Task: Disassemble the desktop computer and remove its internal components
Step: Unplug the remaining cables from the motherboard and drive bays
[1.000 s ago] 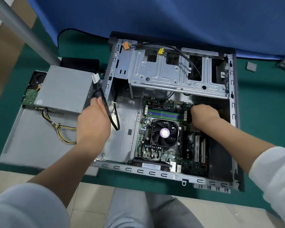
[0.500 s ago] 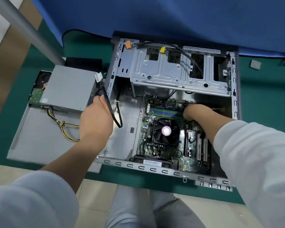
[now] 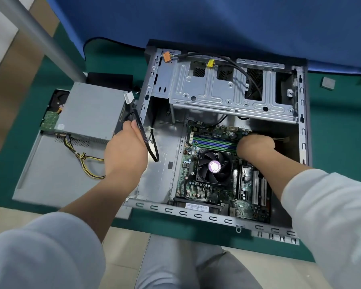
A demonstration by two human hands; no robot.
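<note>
Head camera looks down on the open computer case (image 3: 221, 220), which lies on its side on the green bench (image 3: 338, 142), in front of the person. Left hand (image 3: 125, 151) is at the left wall of the case, fingers curled around a flat black cable (image 3: 143, 134) that loops down into the case. Right hand (image 3: 255, 147) is inside the case, over the far right part of the motherboard (image 3: 208, 195), just beside the memory slots (image 3: 213, 141); its fingers are curled, but what they hold I cannot tell. The cooler fan (image 3: 214, 166) sits between both hands. The power supply (image 3: 92, 111) rests on the removed side panel (image 3: 50, 176), left of the case.
</note>
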